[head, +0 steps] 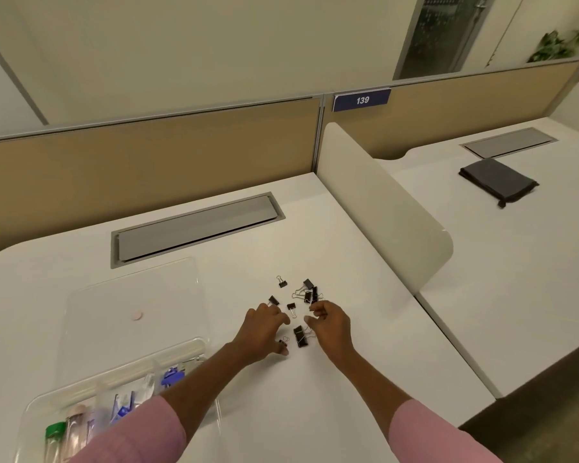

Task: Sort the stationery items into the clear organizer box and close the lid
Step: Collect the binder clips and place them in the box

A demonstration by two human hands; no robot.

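1. The clear organizer box (127, 392) sits at the near left of the white counter (348, 379), lid (131, 295) swung open flat behind it. Inside are a green-capped tube, a pale-capped tube and some blue items; the left sleeve hides part of it.
2. The left hand (264, 332) is spread, palm down, over the binder clips (301, 312), thumb touching a small one; it grips nothing I can see.
3. The right hand (330, 324) is curled, fingertips pinched as if on a clip, though I cannot tell for sure.
4. I count roughly eight black clips: four small loners, a tangled cluster of maybe three, one large between the hands.
5. Best gather them into one heap first, sweeping both hands inward, then carry them left to a free compartment.
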